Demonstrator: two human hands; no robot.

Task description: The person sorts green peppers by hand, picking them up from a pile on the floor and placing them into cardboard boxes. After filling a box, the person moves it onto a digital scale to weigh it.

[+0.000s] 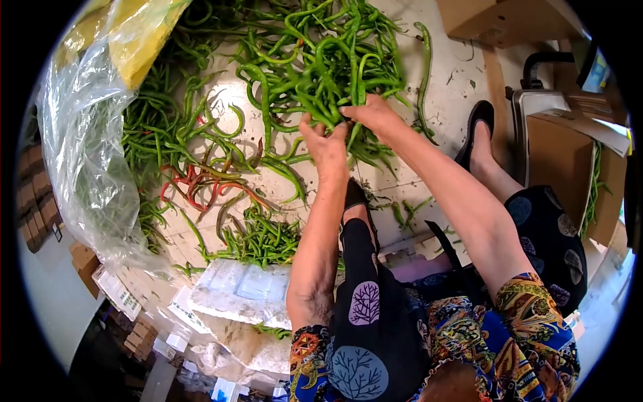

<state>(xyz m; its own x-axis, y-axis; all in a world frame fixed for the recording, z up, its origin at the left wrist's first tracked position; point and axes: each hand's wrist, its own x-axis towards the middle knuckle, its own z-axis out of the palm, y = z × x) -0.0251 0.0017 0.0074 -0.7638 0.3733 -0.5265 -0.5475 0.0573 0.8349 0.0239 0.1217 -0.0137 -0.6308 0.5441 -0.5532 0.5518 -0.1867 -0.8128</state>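
Long green peppers (pixel 321 60) lie in a large tangled heap on the pale tiled floor. At the heap's near edge, my left hand (pixel 325 144) has its fingers bent around the stem ends of several green peppers. Close beside it on the right, my right hand (pixel 372 114) is closed on green peppers too, its thumb and fingers near the left hand's fingertips. Red peppers (pixel 201 187) lie to the left of my left hand. A smaller pile of short green peppers (pixel 261 238) sits below them.
Clear plastic sheeting (pixel 94 154) covers peppers at the left. A white foam block (pixel 241 291) lies below the small pile. On the right stand an open cardboard box (pixel 559 161) holding some peppers and a metal-framed chair (pixel 529 100). Another cardboard box (pixel 502 20) is at the top right.
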